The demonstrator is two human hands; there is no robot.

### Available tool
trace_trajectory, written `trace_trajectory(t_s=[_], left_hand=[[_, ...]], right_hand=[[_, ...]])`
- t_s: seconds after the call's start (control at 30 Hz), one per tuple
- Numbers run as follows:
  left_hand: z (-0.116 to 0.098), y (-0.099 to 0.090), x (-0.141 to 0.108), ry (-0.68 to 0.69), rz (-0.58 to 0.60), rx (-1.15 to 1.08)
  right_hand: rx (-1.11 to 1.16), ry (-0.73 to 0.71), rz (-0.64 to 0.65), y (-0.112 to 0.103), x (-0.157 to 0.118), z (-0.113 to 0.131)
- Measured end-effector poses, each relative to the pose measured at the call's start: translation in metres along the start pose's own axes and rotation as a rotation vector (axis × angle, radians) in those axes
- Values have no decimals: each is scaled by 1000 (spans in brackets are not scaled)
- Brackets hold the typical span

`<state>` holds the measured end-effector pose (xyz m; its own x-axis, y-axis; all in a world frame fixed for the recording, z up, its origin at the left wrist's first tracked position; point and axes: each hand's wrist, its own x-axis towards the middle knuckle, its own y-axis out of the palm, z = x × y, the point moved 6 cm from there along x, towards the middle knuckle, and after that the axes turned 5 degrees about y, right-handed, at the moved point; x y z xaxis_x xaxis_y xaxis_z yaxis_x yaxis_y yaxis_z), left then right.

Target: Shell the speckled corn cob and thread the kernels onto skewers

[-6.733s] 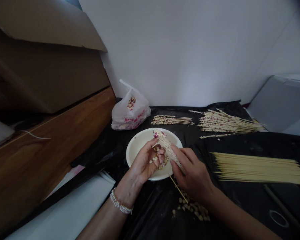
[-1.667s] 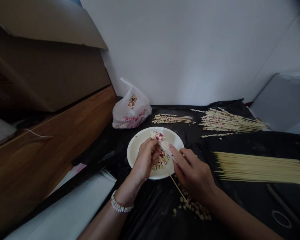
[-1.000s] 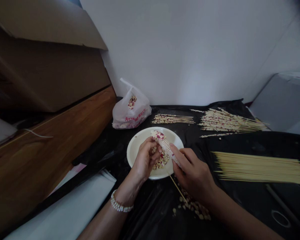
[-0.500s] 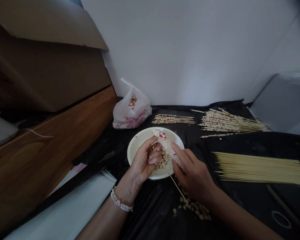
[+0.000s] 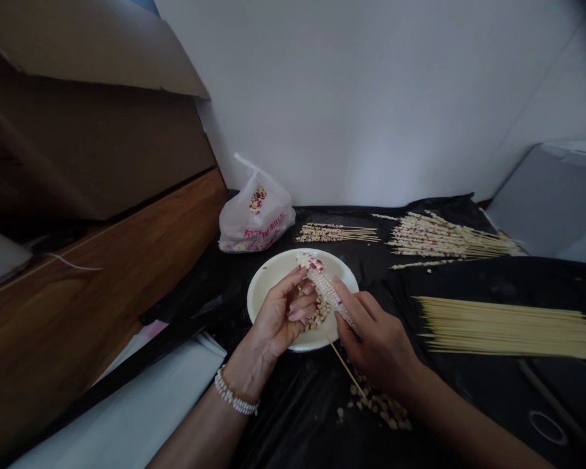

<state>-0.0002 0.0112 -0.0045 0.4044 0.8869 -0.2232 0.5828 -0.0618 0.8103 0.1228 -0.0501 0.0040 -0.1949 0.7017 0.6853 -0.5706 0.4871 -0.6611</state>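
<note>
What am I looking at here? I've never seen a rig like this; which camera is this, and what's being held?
There is no machine here: you see a person's two bare hands. Every picture comes from one camera worn on that person's head, looking forward and down.

The right hand grips the lower end of a corncob, stripped along much of its visible side. The left hand is at its upper end, thumb touching it, fingers curled; whether they hold anything is unclear.

Under the cob sits a white bowl with loose kernels inside. It stands on black sheeting. Around it are a plastic bag, two bunches of kernel-covered sticks, a pile of bare sticks and scattered kernels.
</note>
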Motion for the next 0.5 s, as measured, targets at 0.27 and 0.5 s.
trace_trajectory(t_s=[0.27, 0.5], left_hand=[[2, -4, 4, 3, 38, 66], [2, -7, 3, 89, 7, 147]], right_hand=[[-127, -78, -16, -1, 0, 7], [-167, -104, -15, 1, -2, 12]])
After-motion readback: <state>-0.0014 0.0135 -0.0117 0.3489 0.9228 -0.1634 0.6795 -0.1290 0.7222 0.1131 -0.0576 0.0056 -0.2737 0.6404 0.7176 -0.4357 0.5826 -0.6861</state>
